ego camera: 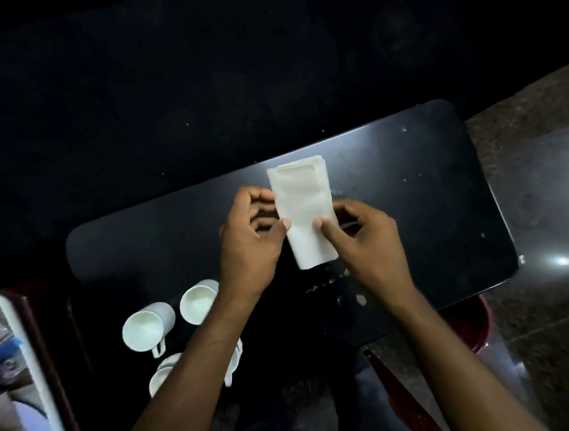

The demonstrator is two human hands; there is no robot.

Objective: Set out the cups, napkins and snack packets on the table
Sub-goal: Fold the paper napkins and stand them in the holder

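The left hand [251, 230] grips the near left edge of a folded stack of white napkins [304, 211], thumb on its face and fingers curled in beside it. The right hand [367, 240] takes the opposite edge, thumb pressed on the front and fingers tucked behind. The stack sits between the two hands and reaches past their fingertips, over the dark counter [407, 192]; whether its far end touches the surface or hangs just above it I cannot tell.

Below the left wrist and out to its left stand the white cups [147, 328], grouped close together, one partly hidden under the forearm. Further left of that arm is a pale-rimmed tray [28, 344] with blurred contents; whether they are the snack packets cannot be told.

This looks like the napkin step, with both thumbs placed as if to peel or fan a sheet off the stack. The next move likely calls for one thumb to slide the top napkin free while the other hand holds the rest, then laying it flat beyond the fingertips. Thin sheets cling, so two may lift together.
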